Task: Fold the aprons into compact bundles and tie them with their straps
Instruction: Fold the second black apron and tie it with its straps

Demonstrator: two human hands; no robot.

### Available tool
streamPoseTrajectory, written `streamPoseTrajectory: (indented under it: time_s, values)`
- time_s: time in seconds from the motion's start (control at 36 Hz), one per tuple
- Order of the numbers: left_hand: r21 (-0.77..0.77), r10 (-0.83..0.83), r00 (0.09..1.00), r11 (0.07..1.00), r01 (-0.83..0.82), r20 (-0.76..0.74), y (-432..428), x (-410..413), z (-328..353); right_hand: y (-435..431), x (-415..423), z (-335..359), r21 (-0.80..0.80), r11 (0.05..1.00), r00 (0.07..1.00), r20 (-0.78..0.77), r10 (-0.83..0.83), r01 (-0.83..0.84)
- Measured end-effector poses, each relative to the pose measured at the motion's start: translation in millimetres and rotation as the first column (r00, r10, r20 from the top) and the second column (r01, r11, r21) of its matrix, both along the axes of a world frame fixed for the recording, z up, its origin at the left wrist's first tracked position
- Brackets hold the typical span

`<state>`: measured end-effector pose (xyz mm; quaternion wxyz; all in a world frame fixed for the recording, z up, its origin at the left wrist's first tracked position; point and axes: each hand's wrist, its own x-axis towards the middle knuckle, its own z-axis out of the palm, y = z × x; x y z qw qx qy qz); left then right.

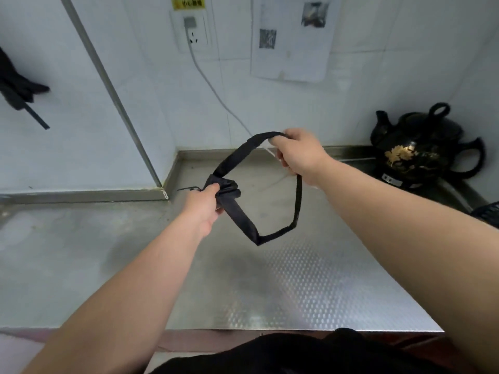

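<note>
I have the black apron (229,190) up in the air above the back half of the steel worktop (310,282), touching nothing under it. My left hand (203,205) pinches the bunched wad of cloth between thumb and curled fingers. My right hand (298,155) is closed round the strap (298,201), higher up and nearer the back wall.

What matters for the tie is the loop. From the wad a broad band arcs up and right into my right fist. A thin run then drops from that fist, bends toward the front edge, and joins a folded tail slanting down out of the wad. So the bundle lies left of and below my right grip, and the left hand is the one on it. I judge the strap is not yet wound round the bundle.

At the worktop's back right corner stands a black electric kettle (413,147), lid on, so I cannot see its contents.
</note>
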<state>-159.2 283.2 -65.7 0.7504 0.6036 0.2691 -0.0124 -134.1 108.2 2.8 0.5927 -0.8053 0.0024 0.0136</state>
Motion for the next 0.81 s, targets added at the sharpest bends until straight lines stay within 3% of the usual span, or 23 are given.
streamPoseTrajectory:
  time_s: [0.08,0.17,0.25,0.33,0.44,0.56,0.67,0.75,0.81]
  values:
    - [-0.041,0.024,0.999,0.999,-0.026,-0.04,-2,-1,4,2,7,24,-0.118,0.993,0.996,0.079,0.032,-0.023]
    - [-0.015,0.049,0.994,0.999,-0.05,-0.094,-4,3,12,4,15,38,-0.151,0.984,0.99,0.113,-0.081,0.097]
    - [0.235,0.019,0.985,0.972,0.022,-0.172,-6,7,18,7,20,50,0.006,0.977,0.972,0.102,-0.214,0.214]
    - [0.476,0.009,0.981,0.875,0.085,-0.193,-13,7,30,15,22,62,0.071,0.994,0.989,0.12,-0.086,0.078]
    - [0.546,-0.292,0.954,0.81,0.212,0.063,-24,13,56,28,19,72,-0.002,0.994,0.982,0.152,0.11,-0.112]
    - [0.569,-0.439,0.862,0.788,0.234,0.254,-29,23,87,30,18,80,0.031,0.99,0.98,0.15,0.133,-0.139]
    - [0.507,-0.502,0.833,0.793,0.338,0.23,-30,28,99,16,18,85,0.033,0.995,0.989,0.118,0.087,-0.092]
    - [0.235,-0.387,0.862,0.917,0.323,0.326,-34,28,107,1,19,89,0.009,1.0,0.991,0.135,-0.012,0.011]
    - [0.085,-0.357,0.859,0.932,0.352,0.366,-36,24,114,-11,18,91,-0.024,0.996,0.986,0.149,-0.078,0.082]
